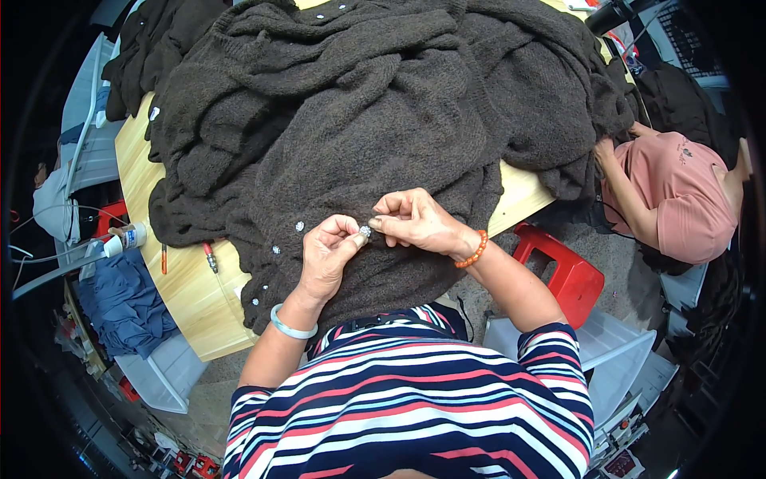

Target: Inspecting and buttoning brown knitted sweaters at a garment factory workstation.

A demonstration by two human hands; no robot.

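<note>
Head view: both hands [325, 257] [423, 226] (close together) in pinches at whitish button [365, 231].

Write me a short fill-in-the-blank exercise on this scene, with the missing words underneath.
1. Both the left hand and the right hand are over dark knitted fabric, and the smooth pale bangle is on the ____ wrist.
2. The beads of the bracelet on the other wrist are ____.
3. The plastic stool to the person's right is ____.
4. The co-worker in the pink shirt is on the ____ side of the picture.

Missing words: left; orange; red; right.
</note>
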